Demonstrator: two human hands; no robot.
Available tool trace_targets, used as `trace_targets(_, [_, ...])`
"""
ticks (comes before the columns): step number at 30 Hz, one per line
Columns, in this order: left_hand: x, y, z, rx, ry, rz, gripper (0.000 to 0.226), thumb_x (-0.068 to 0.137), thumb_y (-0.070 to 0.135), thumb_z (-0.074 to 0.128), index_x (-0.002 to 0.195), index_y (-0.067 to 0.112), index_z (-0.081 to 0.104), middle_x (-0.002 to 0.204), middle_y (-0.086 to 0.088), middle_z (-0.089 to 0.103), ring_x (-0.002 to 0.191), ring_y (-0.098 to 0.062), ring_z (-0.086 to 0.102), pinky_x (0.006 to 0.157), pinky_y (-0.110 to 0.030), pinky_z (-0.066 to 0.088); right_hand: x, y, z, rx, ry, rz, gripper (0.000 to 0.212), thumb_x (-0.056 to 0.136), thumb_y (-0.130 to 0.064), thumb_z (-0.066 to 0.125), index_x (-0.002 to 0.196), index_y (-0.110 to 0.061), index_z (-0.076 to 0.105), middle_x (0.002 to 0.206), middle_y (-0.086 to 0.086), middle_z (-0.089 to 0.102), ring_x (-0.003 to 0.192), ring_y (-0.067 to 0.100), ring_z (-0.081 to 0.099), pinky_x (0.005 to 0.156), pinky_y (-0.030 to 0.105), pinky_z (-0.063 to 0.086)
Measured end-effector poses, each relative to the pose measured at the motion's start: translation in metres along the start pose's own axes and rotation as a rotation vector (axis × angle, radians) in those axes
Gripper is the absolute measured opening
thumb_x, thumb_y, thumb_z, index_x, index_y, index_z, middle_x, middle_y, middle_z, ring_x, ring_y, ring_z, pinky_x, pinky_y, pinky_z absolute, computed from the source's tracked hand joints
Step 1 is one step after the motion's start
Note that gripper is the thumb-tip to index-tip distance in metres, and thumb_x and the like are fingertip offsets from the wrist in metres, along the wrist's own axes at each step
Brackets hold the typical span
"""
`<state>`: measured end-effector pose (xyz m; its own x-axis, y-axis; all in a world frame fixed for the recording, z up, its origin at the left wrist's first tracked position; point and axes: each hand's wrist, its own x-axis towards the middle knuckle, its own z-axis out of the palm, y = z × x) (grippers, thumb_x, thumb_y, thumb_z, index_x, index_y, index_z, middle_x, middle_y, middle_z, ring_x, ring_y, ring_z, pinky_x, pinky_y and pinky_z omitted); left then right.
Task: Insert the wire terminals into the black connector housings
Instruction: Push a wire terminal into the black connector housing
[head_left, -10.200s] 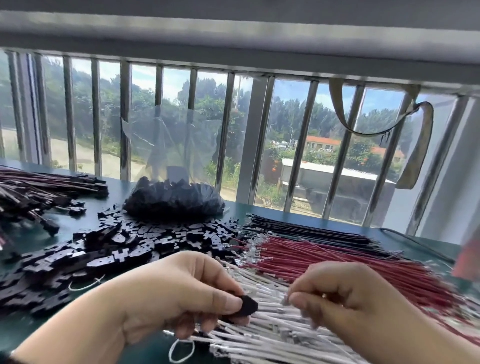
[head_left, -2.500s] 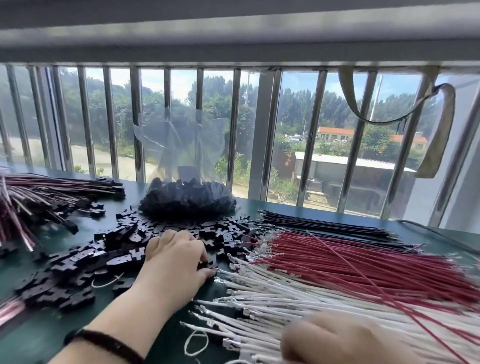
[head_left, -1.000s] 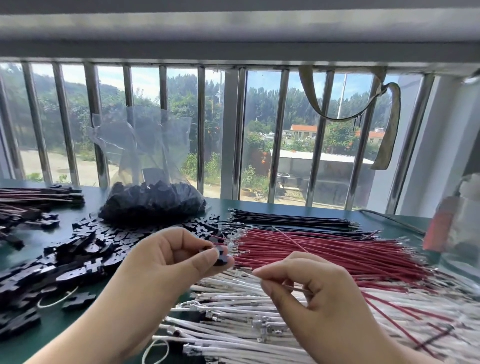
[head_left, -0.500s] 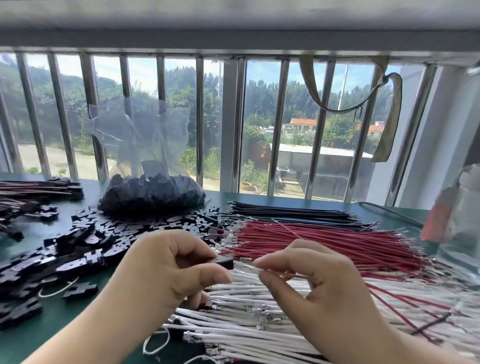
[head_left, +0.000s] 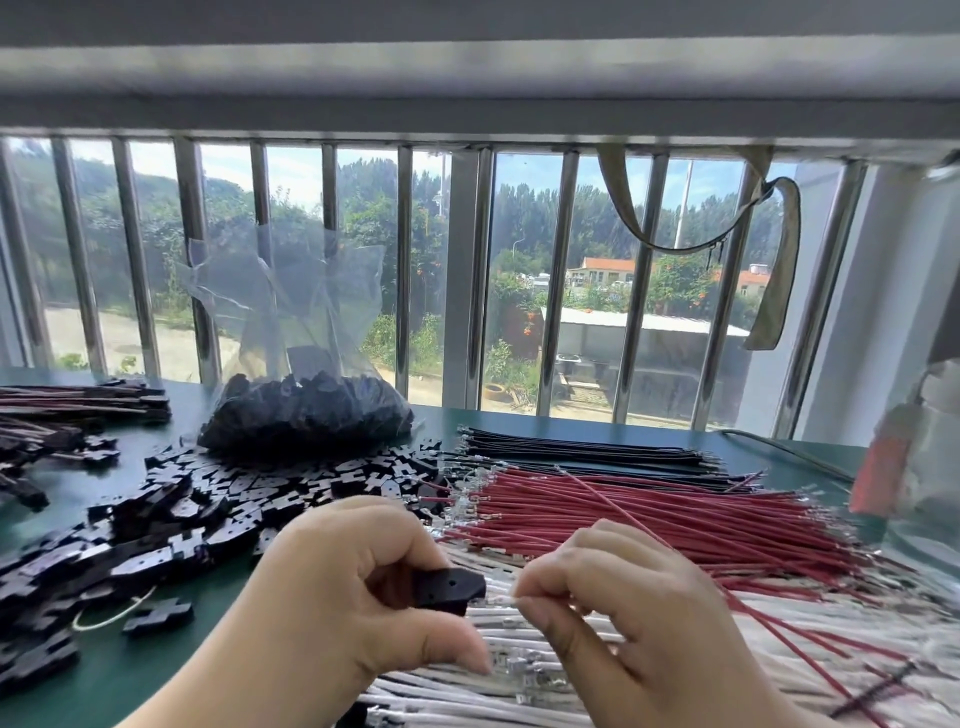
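Observation:
My left hand (head_left: 343, 603) grips a black connector housing (head_left: 449, 590) low in the middle of the view, its open end facing right. My right hand (head_left: 623, 623) pinches the metal terminal of a wire (head_left: 501, 600) right at the housing's opening. The wire's colour at the pinch is hard to tell. A red wire (head_left: 613, 506) runs up and back from my right hand. Loose black housings (head_left: 218, 499) lie in a heap to the left. Rows of black wires (head_left: 582, 454), red wires (head_left: 649, 519) and white wires (head_left: 519, 696) lie on the right.
A clear plastic bag (head_left: 306, 410) of black housings stands at the back by the barred window (head_left: 467, 280). Finished wire assemblies (head_left: 62, 410) lie at the far left. The green table (head_left: 130, 670) shows at the lower left. A blurred clear object with an orange part (head_left: 893, 467) stands at the right edge.
Both hands have dropped lower in view and closed together. The terminal tip now sits at the housing's opening; half a second ago there was a gap between them.

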<state>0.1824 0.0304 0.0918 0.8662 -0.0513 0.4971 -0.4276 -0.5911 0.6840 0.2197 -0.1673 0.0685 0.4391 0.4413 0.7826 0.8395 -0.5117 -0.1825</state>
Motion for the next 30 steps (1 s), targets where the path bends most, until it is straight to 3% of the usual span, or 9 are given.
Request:
trace_targets(4, [0.002, -0.003, 0.001, -0.022, -0.027, -0.018, 0.048, 0.02, 0.063, 0.077, 0.049, 0.026, 0.066, 0.059, 0.008, 0.06, 0.047, -0.004, 0.047, 0.044, -0.011, 0.034, 0.0, 0.001, -0.001, 0.075, -0.042, 0.035, 0.005, 0.081, -0.04, 0.058, 0.083, -0.036, 0.062, 0.074, -0.022, 0.06, 0.069, -0.003, 0.057, 0.057, 0.021, 0.05])
trace_targets(7, [0.002, -0.007, 0.004, -0.097, -0.082, -0.069, 0.06, 0.017, 0.068, 0.08, 0.054, 0.022, 0.066, 0.047, 0.0, 0.053, 0.044, -0.003, 0.044, 0.044, -0.014, 0.035, 0.0, 0.0, -0.004, 0.171, -0.07, 0.039, 0.003, 0.08, -0.035, 0.061, 0.081, -0.034, 0.064, 0.074, -0.017, 0.062, 0.066, -0.002, 0.059, 0.06, 0.011, 0.048])
trace_targets(12, [0.003, -0.011, 0.007, -0.293, -0.089, -0.193, 0.075, 0.005, 0.062, 0.085, 0.061, 0.014, 0.069, 0.04, -0.007, 0.056, 0.041, -0.022, 0.06, 0.034, -0.015, 0.039, 0.002, -0.002, -0.004, 0.284, -0.063, 0.117, 0.004, 0.075, -0.034, 0.066, 0.077, -0.03, 0.067, 0.074, -0.019, 0.064, 0.067, -0.008, 0.058, 0.058, -0.003, 0.036])
trace_targets(17, [0.002, -0.013, 0.008, -0.23, -0.079, -0.202, 0.08, 0.006, 0.067, 0.083, 0.064, 0.015, 0.067, 0.042, -0.005, 0.056, 0.042, -0.017, 0.058, 0.037, -0.017, 0.04, 0.001, -0.003, -0.004, 0.26, -0.108, 0.164, 0.012, 0.071, -0.027, 0.072, 0.08, -0.034, 0.068, 0.073, -0.023, 0.065, 0.069, -0.007, 0.061, 0.06, -0.001, 0.04])
trace_targets(22, [0.003, -0.012, 0.01, -0.155, -0.089, -0.182, 0.073, 0.012, 0.071, 0.08, 0.059, 0.018, 0.066, 0.039, 0.002, 0.05, 0.042, -0.01, 0.049, 0.045, -0.023, 0.042, 0.008, 0.003, -0.015, 0.18, -0.327, 0.136, 0.017, 0.076, -0.046, 0.059, 0.09, -0.039, 0.063, 0.086, -0.027, 0.064, 0.077, -0.004, 0.062, 0.066, 0.009, 0.047])
trace_targets(30, [0.002, -0.012, 0.012, -0.207, -0.119, -0.227, 0.073, 0.014, 0.063, 0.085, 0.061, 0.012, 0.063, 0.037, 0.002, 0.048, 0.037, -0.008, 0.047, 0.043, -0.026, 0.047, 0.01, 0.001, -0.02, 0.166, -0.296, 0.123, 0.011, 0.076, -0.041, 0.065, 0.084, -0.033, 0.068, 0.079, -0.021, 0.065, 0.066, 0.001, 0.063, 0.056, 0.011, 0.048])
